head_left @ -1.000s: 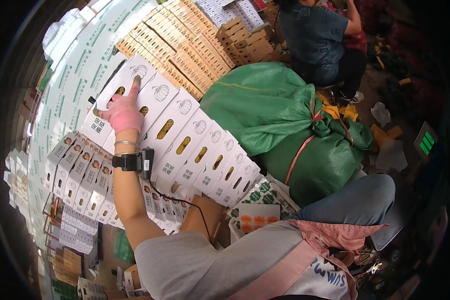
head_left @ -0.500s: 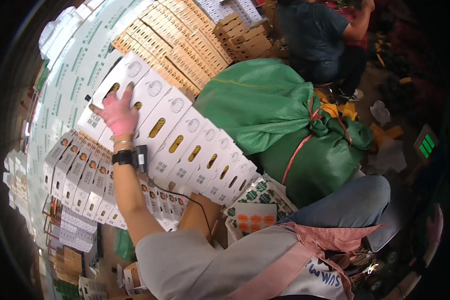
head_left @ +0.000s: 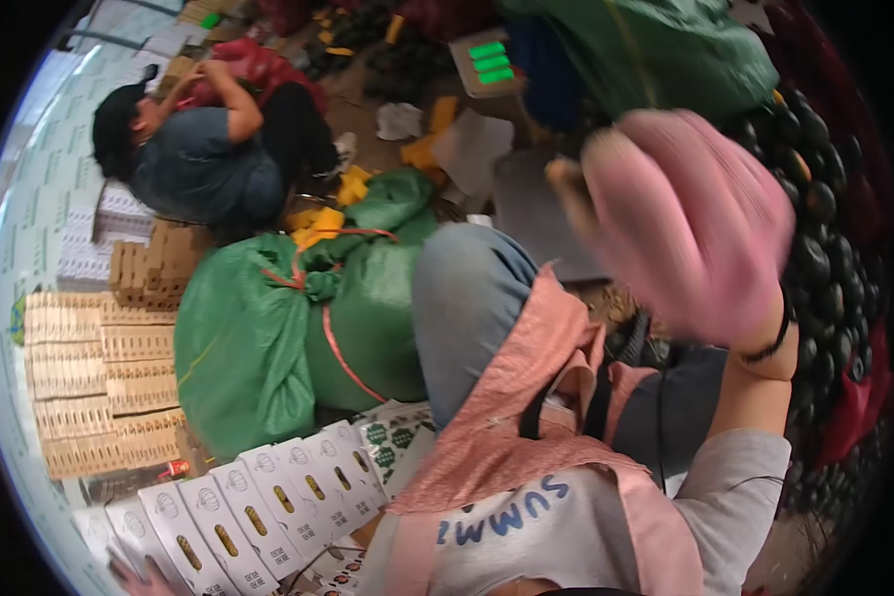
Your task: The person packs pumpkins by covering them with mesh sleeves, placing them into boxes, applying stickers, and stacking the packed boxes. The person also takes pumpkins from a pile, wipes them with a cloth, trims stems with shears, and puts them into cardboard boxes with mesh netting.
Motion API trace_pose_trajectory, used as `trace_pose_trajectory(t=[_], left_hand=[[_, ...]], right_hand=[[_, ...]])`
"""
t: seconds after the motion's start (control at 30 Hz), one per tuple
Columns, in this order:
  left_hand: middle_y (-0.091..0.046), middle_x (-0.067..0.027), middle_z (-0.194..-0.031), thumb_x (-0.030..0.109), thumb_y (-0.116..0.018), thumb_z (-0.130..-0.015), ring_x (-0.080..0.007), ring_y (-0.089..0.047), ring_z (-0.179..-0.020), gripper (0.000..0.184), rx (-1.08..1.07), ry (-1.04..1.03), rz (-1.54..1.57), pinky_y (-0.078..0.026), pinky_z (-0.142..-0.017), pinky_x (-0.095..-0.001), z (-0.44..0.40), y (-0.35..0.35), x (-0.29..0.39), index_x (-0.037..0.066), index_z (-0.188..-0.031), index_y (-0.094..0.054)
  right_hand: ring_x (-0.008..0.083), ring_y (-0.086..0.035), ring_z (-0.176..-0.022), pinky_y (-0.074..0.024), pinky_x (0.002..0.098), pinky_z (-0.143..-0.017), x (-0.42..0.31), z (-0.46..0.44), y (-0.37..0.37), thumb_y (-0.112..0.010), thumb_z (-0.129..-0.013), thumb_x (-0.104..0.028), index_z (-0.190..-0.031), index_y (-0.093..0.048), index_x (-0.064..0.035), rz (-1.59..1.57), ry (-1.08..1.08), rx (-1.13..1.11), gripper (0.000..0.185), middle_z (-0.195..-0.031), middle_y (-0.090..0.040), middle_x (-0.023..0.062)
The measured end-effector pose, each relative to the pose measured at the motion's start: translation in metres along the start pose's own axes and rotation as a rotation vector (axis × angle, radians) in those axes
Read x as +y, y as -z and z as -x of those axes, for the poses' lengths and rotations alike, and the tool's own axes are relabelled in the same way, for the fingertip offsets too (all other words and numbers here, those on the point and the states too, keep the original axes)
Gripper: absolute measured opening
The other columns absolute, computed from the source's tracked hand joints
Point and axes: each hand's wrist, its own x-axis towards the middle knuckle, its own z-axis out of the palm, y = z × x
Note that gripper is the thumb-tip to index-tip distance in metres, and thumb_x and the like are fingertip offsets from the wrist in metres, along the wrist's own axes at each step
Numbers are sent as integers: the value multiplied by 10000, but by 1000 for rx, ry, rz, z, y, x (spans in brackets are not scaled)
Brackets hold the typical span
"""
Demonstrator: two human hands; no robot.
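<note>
At the lower left edge, my left hand (head_left: 145,578) in a pink glove lies against the row of white boxes (head_left: 230,526) printed with pumpkin drawings; its visible fingers are apart, the rest is cut off by the frame. Close to the camera on the right, my right hand (head_left: 690,223) is raised in a pink glove, smeared by motion, with a dark band at the wrist. One bare fingertip shows on its left side. I cannot make out whether it holds anything. Behind it are a grey surface (head_left: 538,214) and dark round produce (head_left: 815,263).
Tied green sacks (head_left: 243,348) lie left of my knee. A person (head_left: 204,154) sits at the upper left near stacked tan boxes (head_left: 114,382). At the top is a device with green bars (head_left: 489,62), near another green sack (head_left: 666,50). A red bag (head_left: 854,407) lies at the right.
The view has swung to the right, so the boxes and green sacks now appear lower left. My right hand has come up from the right edge. My left hand is now mostly out of frame.
</note>
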Motion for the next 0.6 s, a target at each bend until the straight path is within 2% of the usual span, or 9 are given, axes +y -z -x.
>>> trace_pose_trajectory(t=[0.07, 0.17, 0.23, 0.27, 0.3, 0.37, 0.47, 0.53, 0.6], left_hand=[[-439, -176, -1319, 495, -416, -932, -319, -466, -1093, 550, 341, -385, -475, -341, -945, -512, -6, -3, 92, 120, -1333, -461], [-521, -132, -1222, 345, -445, -957, -286, -493, -1069, 427, 384, -574, -290, -390, -912, -483, -38, -50, 167, 84, -1293, -493], [-422, -92, -1394, 211, -634, -820, -263, -391, -1272, 546, 189, -605, -268, -208, -1109, -449, -73, -110, 150, 212, -1342, -474], [-391, -111, -1410, 270, -592, -860, -266, -369, -1287, 506, 66, -566, -237, -242, -1098, -458, -72, -134, 196, 159, -1338, -471], [-352, -130, -1421, 275, -580, -861, -282, -334, -1306, 509, -44, -648, 18, -269, -1086, -463, -72, -164, 229, 138, -1338, -468], [-356, -134, -1388, 173, -631, -798, -294, -318, -1301, 535, -178, -984, 271, -290, -1061, -475, -64, -213, 307, 142, -1313, -490], [-435, -156, -1297, 89, -664, -682, -324, -386, -1245, 513, -402, -1244, 383, -308, -1037, -470, -25, -269, 417, 139, -1184, -570], [-444, -173, -1233, 147, -672, -650, -399, -387, -1191, 501, -564, -1362, 490, -298, -1020, -540, 6, -309, 471, 201, -1137, -568], [-429, -179, -1254, 193, -703, -634, -413, -374, -1208, 523, -552, -1502, 513, -237, -1076, -561, 39, -344, 523, 207, -1138, -566]], right_hand=[[234, -583, -642, -478, 327, -498, -38, 8, 19, -702, -675, -47, -791, -523, -11, 39, -154, 93, 216, -793, -588, 105], [232, -579, -632, -477, 332, -499, -64, 34, 25, -696, -676, -43, -793, -528, -17, 80, -146, 125, 206, -784, -587, 104], [231, -577, -626, -477, 336, -500, -63, 53, 26, -692, -677, -41, -793, -531, -21, 104, -90, 111, 200, -778, -587, 102], [230, -576, -623, -476, 337, -500, -61, 61, 26, -690, -677, -39, -794, -532, -23, 114, -73, 104, 197, -775, -587, 102], [230, -574, -620, -476, 339, -500, -55, 67, 29, -688, -677, -38, -794, -534, -25, 136, -63, 101, 194, -772, -587, 101], [228, -572, -613, -476, 343, -501, -48, 75, 30, -684, -677, -36, -795, -537, -29, 188, -23, 90, 188, -766, -586, 100], [226, -568, -604, -475, 348, -502, -32, 77, 25, -677, -678, -32, -797, -541, -35, 287, 27, 67, 181, -757, -585, 98], [225, -566, -598, -475, 351, -503, -19, 73, 27, -673, -679, -29, -798, -544, -39, 399, 55, 59, 176, -751, -585, 97], [224, -563, -591, -474, 355, -503, 16, 64, 35, -669, -679, -27, -798, -547, -43, 586, 22, -4, 171, -744, -585, 96]])
